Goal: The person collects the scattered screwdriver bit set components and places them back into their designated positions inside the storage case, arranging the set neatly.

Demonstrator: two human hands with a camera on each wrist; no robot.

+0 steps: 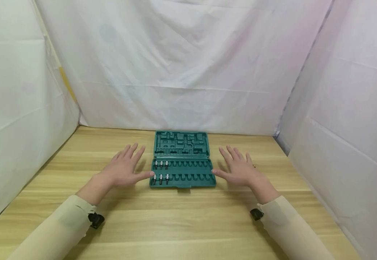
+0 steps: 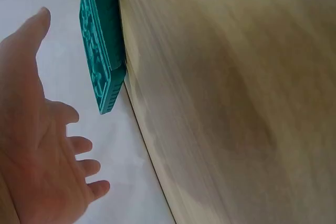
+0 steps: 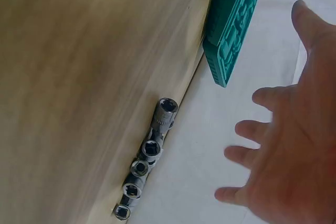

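A green plastic socket case (image 1: 190, 170) lies unfolded on the table, its moulded lid (image 1: 182, 143) towards the back. Several silver bit sockets (image 1: 161, 177) fill the leftmost slots of both rows. On the left, my left hand (image 1: 123, 169) hovers with fingers spread, its thumb overlapping the case's left edge in the head view. My right hand (image 1: 240, 169) mirrors it on the other side, thumb by the right edge. Neither hand holds anything. The right wrist view shows a group of loose chrome sockets (image 3: 150, 148) on the table; in the head view the right hand mostly hides them.
Wood-grain tabletop (image 1: 175, 224) spreads around the case. White cloth (image 1: 175, 72) hangs behind the table and along both sides. Dark straps with small black devices (image 1: 95, 219) sit at both wrists.
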